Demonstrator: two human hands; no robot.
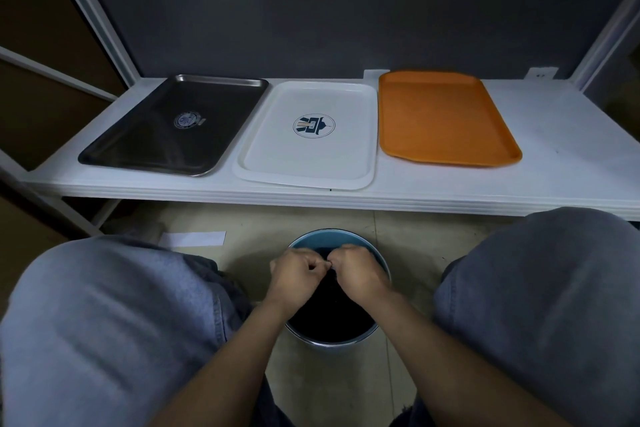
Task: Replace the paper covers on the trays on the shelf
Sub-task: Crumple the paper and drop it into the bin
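Now, with left hand (294,276) and right hand (360,270) over bin (311,236), fingers (311,267) curled closed, contents untellable: release low inside rim, then paper bare trays (311,156) flat.

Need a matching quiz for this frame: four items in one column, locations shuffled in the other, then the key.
1. steel tray
2. white tray
3. orange tray
4. bin

a. right on the shelf
b. on the floor
c. left on the shelf
d. middle of the shelf

Pairs: 1-c, 2-d, 3-a, 4-b
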